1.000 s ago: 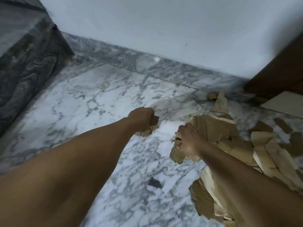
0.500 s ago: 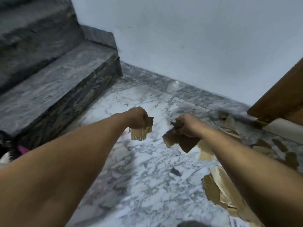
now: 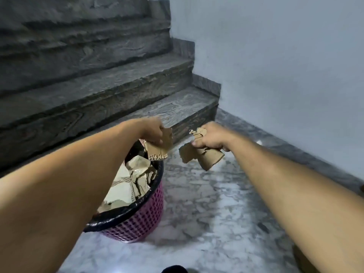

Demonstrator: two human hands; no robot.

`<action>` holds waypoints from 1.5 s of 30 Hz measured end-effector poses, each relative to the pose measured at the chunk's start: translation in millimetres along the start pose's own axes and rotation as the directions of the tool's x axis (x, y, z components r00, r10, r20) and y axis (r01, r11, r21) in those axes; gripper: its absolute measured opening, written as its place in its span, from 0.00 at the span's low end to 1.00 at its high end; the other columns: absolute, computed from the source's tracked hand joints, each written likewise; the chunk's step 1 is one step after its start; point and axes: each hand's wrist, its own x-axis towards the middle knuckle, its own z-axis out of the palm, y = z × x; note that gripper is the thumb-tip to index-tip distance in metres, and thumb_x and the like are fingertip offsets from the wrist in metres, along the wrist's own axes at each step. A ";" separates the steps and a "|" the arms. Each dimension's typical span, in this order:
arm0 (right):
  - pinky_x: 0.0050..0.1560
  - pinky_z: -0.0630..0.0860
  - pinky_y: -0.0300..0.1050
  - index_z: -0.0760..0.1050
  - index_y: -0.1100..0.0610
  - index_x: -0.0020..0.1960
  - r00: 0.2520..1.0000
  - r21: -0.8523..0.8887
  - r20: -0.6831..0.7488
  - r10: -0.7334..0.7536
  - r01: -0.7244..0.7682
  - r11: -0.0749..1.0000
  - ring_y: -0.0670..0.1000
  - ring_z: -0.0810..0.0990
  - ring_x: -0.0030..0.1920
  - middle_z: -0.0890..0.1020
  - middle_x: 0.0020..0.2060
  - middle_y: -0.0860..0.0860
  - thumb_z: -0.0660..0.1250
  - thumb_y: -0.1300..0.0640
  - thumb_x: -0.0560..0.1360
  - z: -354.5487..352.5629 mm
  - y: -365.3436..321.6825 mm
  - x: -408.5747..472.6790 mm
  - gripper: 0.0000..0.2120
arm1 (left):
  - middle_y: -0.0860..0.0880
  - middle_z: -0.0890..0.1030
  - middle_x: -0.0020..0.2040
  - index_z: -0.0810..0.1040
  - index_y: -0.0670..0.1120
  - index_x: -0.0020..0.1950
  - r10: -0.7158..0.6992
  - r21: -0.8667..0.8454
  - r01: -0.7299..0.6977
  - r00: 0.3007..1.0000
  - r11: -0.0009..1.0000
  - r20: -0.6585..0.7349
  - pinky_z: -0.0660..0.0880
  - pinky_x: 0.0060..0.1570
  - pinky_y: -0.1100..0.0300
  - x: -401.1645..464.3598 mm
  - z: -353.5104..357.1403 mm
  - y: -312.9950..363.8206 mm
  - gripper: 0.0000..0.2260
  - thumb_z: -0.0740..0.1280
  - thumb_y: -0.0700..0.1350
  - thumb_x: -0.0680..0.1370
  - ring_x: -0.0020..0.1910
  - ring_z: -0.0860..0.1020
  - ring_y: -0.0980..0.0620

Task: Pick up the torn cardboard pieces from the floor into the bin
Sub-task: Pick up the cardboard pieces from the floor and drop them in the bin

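Gripping cardboard pieces, the left hand [image 3: 155, 133] is holding one [image 3: 159, 147] over the pink bin [image 3: 141, 219]; the right hand [image 3: 210, 137] is squeezing another [image 3: 206, 157] mid-frame.

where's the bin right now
In the head view the pink bin stands on the marble floor at lower left, at the foot of the grey stairs, partly under the left forearm and already holding cardboard.
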 end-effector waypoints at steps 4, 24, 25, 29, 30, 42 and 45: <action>0.54 0.76 0.46 0.75 0.63 0.60 1.000 0.051 0.000 -0.025 0.025 0.998 0.57 0.80 0.56 0.81 0.55 0.57 0.79 0.47 0.66 53.4 -70.4 12.4 0.30 | 0.46 0.79 0.52 0.79 0.44 0.54 -0.126 -0.061 0.124 0.992 0.990 -0.025 0.74 0.46 0.56 -31.4 6.3 -78.2 0.10 0.71 0.43 0.74 0.48 0.76 0.47; 0.55 0.77 0.49 0.70 0.62 0.63 0.949 0.011 -0.128 0.288 -0.289 0.957 0.62 0.78 0.58 0.78 0.59 0.60 0.63 0.61 0.73 172.7 -68.0 3.7 0.19 | 0.40 0.71 0.70 0.65 0.42 0.74 -0.465 -0.197 0.433 0.871 0.879 -0.157 0.69 0.65 0.54 -74.8 91.0 -249.1 0.26 0.64 0.40 0.75 0.69 0.69 0.42; 0.55 0.78 0.49 0.72 0.62 0.61 0.947 0.041 -0.143 0.286 -0.283 0.958 0.62 0.78 0.57 0.78 0.58 0.60 0.63 0.62 0.73 171.7 -65.9 4.8 0.16 | 0.41 0.71 0.70 0.65 0.44 0.74 -0.467 -0.199 0.434 0.868 0.879 -0.169 0.69 0.65 0.55 -73.3 89.6 -249.0 0.27 0.64 0.40 0.75 0.69 0.70 0.43; 0.36 0.77 0.45 0.75 0.61 0.51 0.935 0.121 -0.159 0.317 -0.301 0.946 0.58 0.78 0.40 0.79 0.46 0.58 0.60 0.65 0.74 150.5 -55.8 5.4 0.08 | 0.41 0.71 0.70 0.65 0.46 0.75 -0.430 -0.222 0.389 0.884 0.894 -0.185 0.70 0.66 0.54 -58.7 80.1 -234.3 0.28 0.65 0.39 0.75 0.69 0.70 0.42; 0.30 0.74 0.42 0.73 0.61 0.48 0.930 0.132 -0.156 0.334 -0.316 0.940 0.55 0.76 0.35 0.78 0.42 0.57 0.60 0.65 0.74 141.8 -49.3 5.5 0.05 | 0.41 0.71 0.70 0.65 0.46 0.75 -0.416 -0.228 0.372 0.888 0.900 -0.194 0.70 0.66 0.54 -52.0 76.3 -225.0 0.28 0.65 0.39 0.75 0.68 0.71 0.42; 0.42 0.83 0.62 0.74 0.62 0.43 0.655 0.609 -0.343 0.673 -0.391 0.691 0.62 0.82 0.43 0.82 0.45 0.60 0.63 0.65 0.63 15.7 121.3 -10.9 0.09 | 0.40 0.66 0.74 0.63 0.42 0.75 -0.059 -0.245 -0.001 0.969 0.970 -0.238 0.66 0.66 0.54 47.7 78.0 -15.7 0.30 0.65 0.53 0.78 0.71 0.67 0.41; 0.45 0.83 0.59 0.73 0.65 0.42 0.557 0.644 -0.422 0.715 -0.371 0.669 0.61 0.83 0.45 0.82 0.45 0.60 0.65 0.68 0.67 -20.2 154.0 -31.9 0.04 | 0.42 0.53 0.79 0.62 0.42 0.75 0.063 -0.200 -0.100 0.981 0.975 -0.184 0.63 0.71 0.49 73.2 93.4 45.3 0.35 0.63 0.63 0.76 0.74 0.61 0.40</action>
